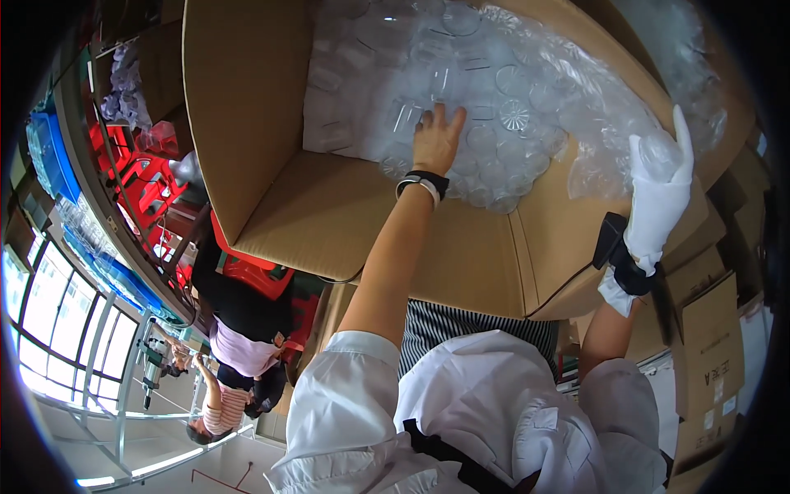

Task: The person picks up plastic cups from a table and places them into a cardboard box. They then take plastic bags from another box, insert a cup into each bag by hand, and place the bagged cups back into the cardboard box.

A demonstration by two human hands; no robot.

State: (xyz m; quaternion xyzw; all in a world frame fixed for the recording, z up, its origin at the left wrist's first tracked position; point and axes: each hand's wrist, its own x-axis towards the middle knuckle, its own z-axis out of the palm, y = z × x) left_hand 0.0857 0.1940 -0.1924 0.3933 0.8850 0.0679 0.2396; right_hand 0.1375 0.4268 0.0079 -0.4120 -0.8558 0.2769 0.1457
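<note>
Reaching down into a large open carton (247, 115) in the head view, the bare left hand (436, 150) came from the lower edge with its forearm nearly straight and a black band (431, 183) at its wrist. Its fingers were spread and slightly bent over clear plastic cups (514, 115); whether they gripped one could not be told. At the carton's right side, the white-gloved right hand (656, 198) was raised, fingers pointing up, elbow bent, its thumb and fingers closed around a clear rounded piece (661, 152). The cups lay in the carton, heaped toward its far side, some on their sides, some showing ribbed round bases. Crinkled clear film (599, 170) covered the right part.
</note>
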